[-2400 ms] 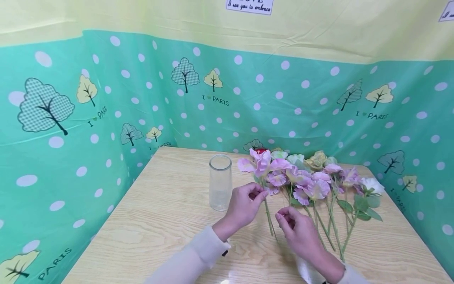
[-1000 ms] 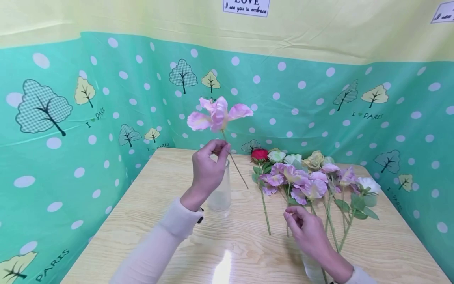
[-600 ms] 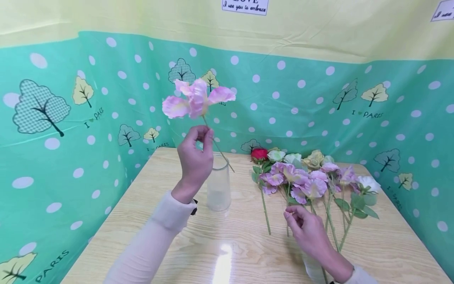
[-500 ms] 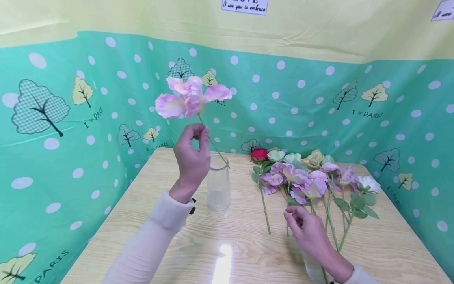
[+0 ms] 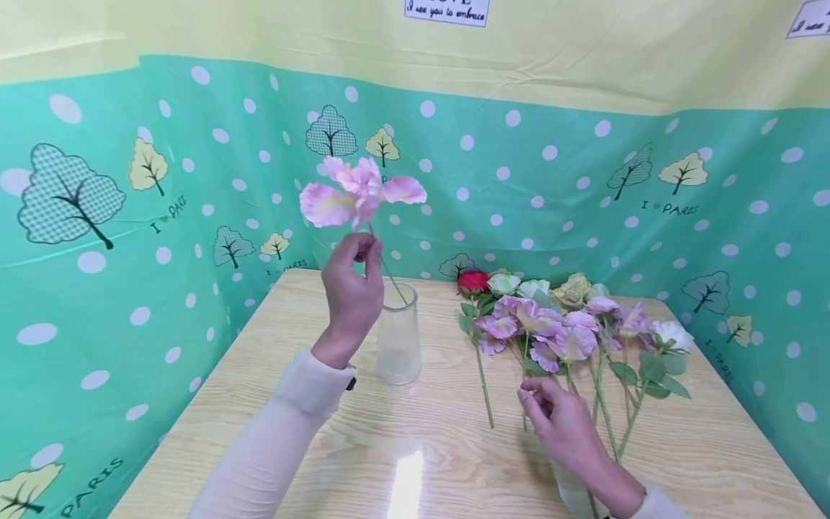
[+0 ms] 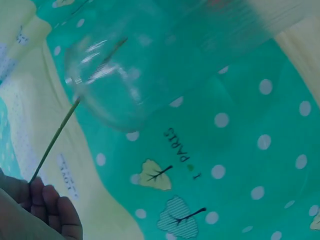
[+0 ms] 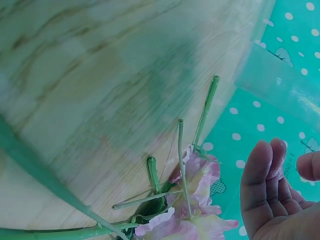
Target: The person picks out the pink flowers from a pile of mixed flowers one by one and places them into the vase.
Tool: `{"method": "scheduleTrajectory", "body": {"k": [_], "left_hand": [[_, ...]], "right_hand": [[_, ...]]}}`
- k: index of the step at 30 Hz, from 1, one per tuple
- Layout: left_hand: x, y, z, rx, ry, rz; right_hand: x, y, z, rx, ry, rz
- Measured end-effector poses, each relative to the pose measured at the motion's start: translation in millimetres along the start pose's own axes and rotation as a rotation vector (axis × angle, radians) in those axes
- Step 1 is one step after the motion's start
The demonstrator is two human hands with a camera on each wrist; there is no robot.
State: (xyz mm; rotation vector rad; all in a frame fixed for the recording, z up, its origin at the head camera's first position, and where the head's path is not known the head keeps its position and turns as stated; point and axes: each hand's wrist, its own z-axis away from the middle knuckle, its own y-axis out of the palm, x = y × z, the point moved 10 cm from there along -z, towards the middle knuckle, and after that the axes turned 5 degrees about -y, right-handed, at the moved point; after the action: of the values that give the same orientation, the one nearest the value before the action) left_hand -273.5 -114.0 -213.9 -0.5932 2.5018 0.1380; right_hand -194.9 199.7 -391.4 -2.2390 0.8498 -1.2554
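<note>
My left hand [image 5: 353, 288] pinches the thin green stem of a pink iris-like flower [image 5: 364, 191], its bloom above the fingers. The stem slants down into the mouth of a clear glass vase [image 5: 398, 353] on the table. In the left wrist view the stem [image 6: 55, 137] passes the rim, its end inside the glass vase [image 6: 165, 70]. My right hand [image 5: 563, 424] hovers by the stems of the laid-out flowers, fingers loosely bent. The right wrist view shows this hand [image 7: 272, 195] with thumb and fingers apart, nothing between them.
On the right of the wooden table [image 5: 311, 447] lie several flowers: a red rose [image 5: 472, 281], pale green ones, a yellow one [image 5: 573, 290], purple-pink ones [image 5: 576, 342] and a white one [image 5: 673, 335]. A green dotted curtain [image 5: 506, 194] stands behind the table.
My left hand has lifted the pink flower from the pile and carried it left to the vase, then lowered its stem end into the mouth. My right hand has barely moved lately.
</note>
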Motion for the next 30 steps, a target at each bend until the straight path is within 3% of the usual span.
{"method": "scheduleTrajectory", "body": {"k": [7, 14, 30], "left_hand": [[35.2, 11.6, 25.7, 0.143, -0.140, -0.152], [46.9, 19.4, 42.2, 0.198, -0.171, -0.273], [63.5, 32.5, 43.6, 0.272, -0.224, -0.308]], "right_hand": [[-1.0, 2.0, 0.5, 0.010, 0.007, -0.008], [-5.4, 2.5, 0.7, 0.015, 0.015, 0.015], [-7.0, 3.4, 2.0, 0.020, 0.024, 0.037]]}}
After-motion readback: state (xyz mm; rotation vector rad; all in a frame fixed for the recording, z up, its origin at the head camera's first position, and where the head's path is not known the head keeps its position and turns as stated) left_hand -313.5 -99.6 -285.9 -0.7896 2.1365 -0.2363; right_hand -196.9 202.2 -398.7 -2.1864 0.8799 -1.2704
